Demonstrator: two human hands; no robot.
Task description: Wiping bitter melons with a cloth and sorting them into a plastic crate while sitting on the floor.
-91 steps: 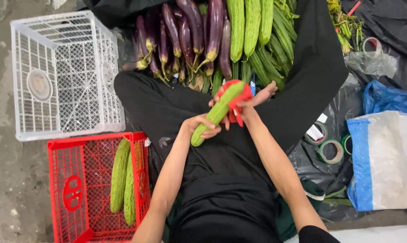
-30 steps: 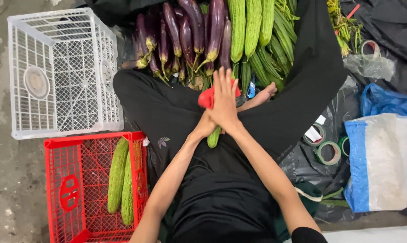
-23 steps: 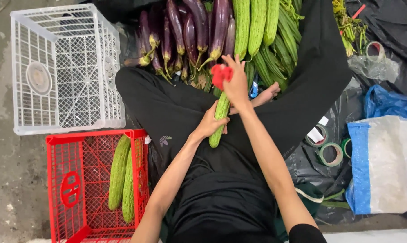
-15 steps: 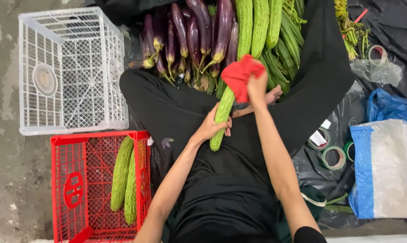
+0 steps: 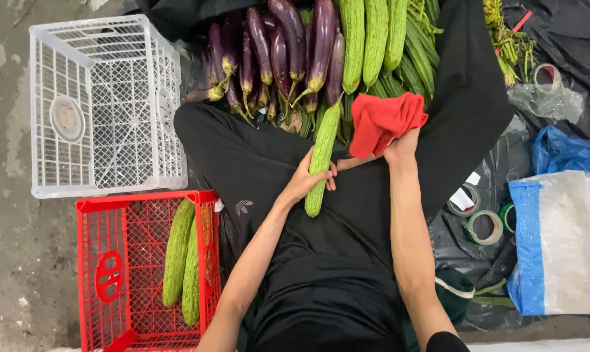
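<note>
Left hand [image 5: 306,181] closed round the lower third of a long green ridged gourd [image 5: 322,156], fingers wrapped, thumb side up; gourd lies slanted at frame centre over the lap, its top end up against the vegetable pile. Right hand [image 5: 401,145] pinched shut on a bunched red cloth [image 5: 383,119], cloth just right of the gourd's upper half, not clearly touching it.

Handling, judged: gourd looks firm and stiff, moderate weight, bumpy skin gives grip, but thin skin likely bruises or scuffs under a hard squeeze. Best hold is mid-to-lower body as now; tapered ends would slip. Cloth is soft, limp, light, takes any pinch.

Left to right: white plastic crate [image 5: 106,107] at upper left, lying on its side on the concrete floor. Red crate [image 5: 96,261] at lower left, two green gourds [image 5: 183,261] lying inside, room beside them along its left part. Purple eggplants [image 5: 275,52] top centre, more pale green gourds [image 5: 373,39] right of them, both close to the held gourd's tip, so little swing room upward. Tape rolls [image 5: 483,225] on black sheeting at right, blue-and-white sack [image 5: 556,241] at far right. Open path runs down-left across the lap toward the red crate; its near rim is the edge to clear.
</note>
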